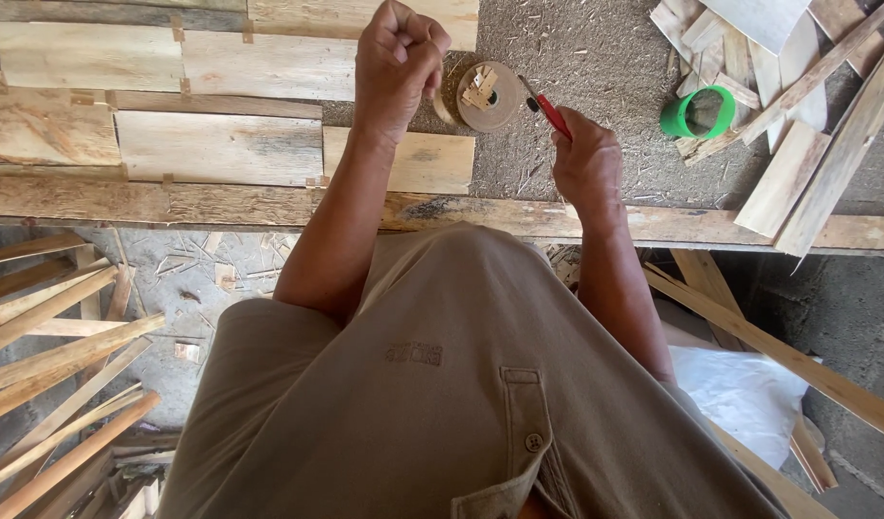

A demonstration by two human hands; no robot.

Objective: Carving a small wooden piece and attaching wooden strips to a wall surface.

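Head view showed the left hand (396, 60) clenched beside a tape roll (488, 95) on the counter (577, 58), the right hand (588, 159) grasping a red-handled cutter (550, 111). The blade pointed toward the roll; a slip could nick the left knuckles.

Both hands reach forward, the left hand (396, 60) balled in a fist, the right hand (586, 159) curled closed lower down.

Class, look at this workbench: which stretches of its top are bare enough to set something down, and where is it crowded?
Bare: the gritty bench top between the tape roll and the green cup. Crowded: wood offcuts at right, joined boards at left, and around the left hand and right hand.
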